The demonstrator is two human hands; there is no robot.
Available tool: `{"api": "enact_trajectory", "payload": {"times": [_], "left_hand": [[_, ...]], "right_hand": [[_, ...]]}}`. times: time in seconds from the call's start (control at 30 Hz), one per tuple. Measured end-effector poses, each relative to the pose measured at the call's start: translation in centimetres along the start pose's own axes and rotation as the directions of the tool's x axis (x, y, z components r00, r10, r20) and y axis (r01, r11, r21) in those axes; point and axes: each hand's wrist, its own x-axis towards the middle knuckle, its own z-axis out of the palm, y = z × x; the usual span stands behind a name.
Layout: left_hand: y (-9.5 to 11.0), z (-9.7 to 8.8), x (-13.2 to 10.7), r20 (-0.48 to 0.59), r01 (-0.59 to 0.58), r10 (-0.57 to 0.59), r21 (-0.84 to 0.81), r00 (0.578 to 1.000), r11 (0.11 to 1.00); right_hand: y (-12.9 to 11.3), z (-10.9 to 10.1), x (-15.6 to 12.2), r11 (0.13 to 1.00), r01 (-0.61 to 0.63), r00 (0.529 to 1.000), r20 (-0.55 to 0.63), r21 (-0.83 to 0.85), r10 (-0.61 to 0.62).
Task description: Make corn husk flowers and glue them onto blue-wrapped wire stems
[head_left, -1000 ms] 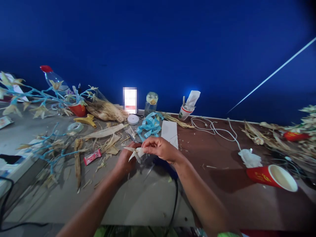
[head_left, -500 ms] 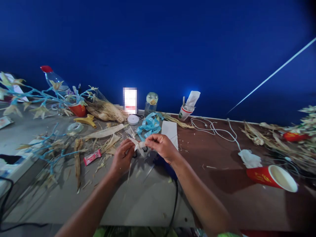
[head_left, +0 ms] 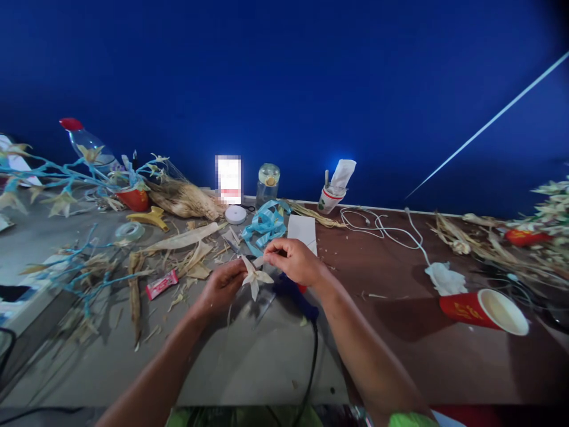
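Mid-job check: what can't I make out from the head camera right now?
All in the head view:
Pale flower: where the left grip touches it, if at all, is lost among fingers and petals.
White card: lower part hidden behind the right grip.
Pink wrapper: print too small to read.
Bright rectangle: pixelated, contents unreadable.
White flowers: cut off by the right edge.

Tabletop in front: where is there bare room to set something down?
The brown side looks nearly bare between the right forearm and the near red cup, down to the front edge. A grey patch lies open between the left forearm and the black cable. Crowded: around the pink packet and husk scraps, and beyond the pale flower.
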Motion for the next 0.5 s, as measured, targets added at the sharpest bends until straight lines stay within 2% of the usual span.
{"api": "enact_trajectory", "payload": {"times": [0.1, 0.33, 0.5], "left_hand": [[-0.21, -0.08, -0.19, 0.050, -0.003, 0.002, 0.023, 0.999, 1.000], [0.20, 0.25, -0.44, 0.116, 0.103, -0.090, -0.111, 0.989, 0.989], [0.31, 0.06, -0.39, 0.169, 0.091, -0.075, -0.086, 0.983, 0.992]], "right_hand": [[0.00, -0.17, -0.18, 1.000, -0.009, 0.999, 0.046, -0.029, 0.010], [-0.43, -0.34, -0.66, 0.992, 0.018, 0.997, 0.079, -0.124, -0.009], [-0.88, -0.26, -0.90, 0.989, 0.034, 0.994, 0.105, -0.146, -0.019]]}}
